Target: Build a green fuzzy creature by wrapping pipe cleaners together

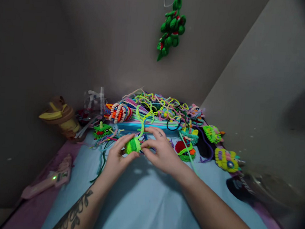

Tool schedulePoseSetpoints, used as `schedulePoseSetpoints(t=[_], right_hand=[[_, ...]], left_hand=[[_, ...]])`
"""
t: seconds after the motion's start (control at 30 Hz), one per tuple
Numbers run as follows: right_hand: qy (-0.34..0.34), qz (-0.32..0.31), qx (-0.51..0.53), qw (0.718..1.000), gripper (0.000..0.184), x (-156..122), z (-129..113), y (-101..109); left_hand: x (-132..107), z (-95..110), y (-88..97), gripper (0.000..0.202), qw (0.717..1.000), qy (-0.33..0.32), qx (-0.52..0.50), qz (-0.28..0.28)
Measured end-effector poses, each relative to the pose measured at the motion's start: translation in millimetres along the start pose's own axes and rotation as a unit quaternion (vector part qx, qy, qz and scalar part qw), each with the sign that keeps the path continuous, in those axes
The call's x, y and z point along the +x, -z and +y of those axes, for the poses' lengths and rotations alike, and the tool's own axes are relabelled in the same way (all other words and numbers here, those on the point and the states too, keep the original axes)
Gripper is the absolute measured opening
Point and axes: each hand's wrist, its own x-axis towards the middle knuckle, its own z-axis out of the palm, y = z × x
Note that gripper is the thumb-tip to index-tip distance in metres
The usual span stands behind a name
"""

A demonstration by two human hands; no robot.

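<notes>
A small rounded piece wound from bright green fuzzy pipe cleaners (pixel 133 146) is held between the thumb and fingers of my left hand (pixel 119 154). From its top, loose yellow-green pipe cleaner ends (pixel 142 122) stick up and fork. At its right side, my right hand (pixel 160 149) has thumb and fingers bent in a pinch against the piece; the exact spot gripped is partly hidden. Both hands are above a light blue cloth (pixel 139 206). Just beyond them lies a blue tray (pixel 162 129) heaped with pipe cleaners (pixel 153 107) of many colours.
Around the tray sit several pipe cleaner figures, among them an orange striped one (pixel 119 112), a green one (pixel 103 131) and a yellow one (pixel 227 160). A pink glue gun (pixel 53 180) with a green light lies left. A green ornament (pixel 172 29) hangs on the wall.
</notes>
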Motion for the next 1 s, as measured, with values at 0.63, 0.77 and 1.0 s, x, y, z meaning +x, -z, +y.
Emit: schedulePoseSetpoints(t=[0.63, 0.77, 1.0], right_hand=[[-0.033, 0.024, 0.067, 0.997, 0.011, 3, 2, -5], [-0.096, 0.056, 0.098, 0.989, 0.009, 5, 4, -3], [-0.116, -0.004, 0.108, 0.987, 0.006, 5, 8, -7]], left_hand=[[-2, -4, -3.1, 0.046, 0.998, -0.038, 0.037, 0.031], [-6, -5, -6.3, 0.056, 0.999, -0.032, 0.017, 0.021], [-12, 0, -13.3, 0.067, 0.997, -0.070, 0.015, -0.007]])
